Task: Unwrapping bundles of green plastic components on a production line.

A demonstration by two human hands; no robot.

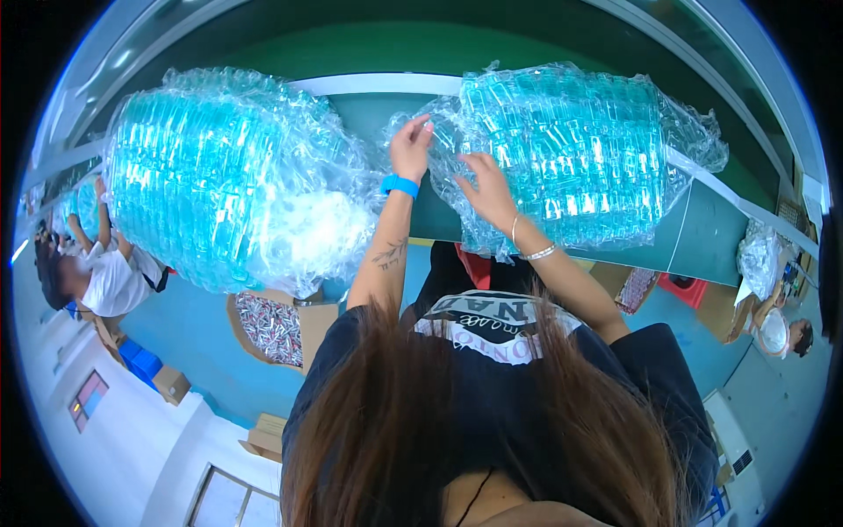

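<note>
A clear plastic bag (pixel 689 132) is wrapped around stacked rows of translucent teal plastic pieces (pixel 571 149), lying on the green table to the right. At its loose left end my left hand (pixel 410 151), with a blue wristband, has its fingers drawn together on the crumpled film. My right hand (pixel 488 191), a bracelet at its wrist, rests against the bag's near left side, its fingers apart. A second, larger bagged bundle of teal pieces (pixel 189 167) sits left of my hands; its slack film (pixel 320 220) bunches toward my left forearm.
A white strip (pixel 378 83) runs along the table's far side. Below the table on the left stands a carton (pixel 312 334) of small red and silver pieces (pixel 270 329). A red bin (pixel 683 288) is at right. Another person (pixel 114 277) works at far left.
</note>
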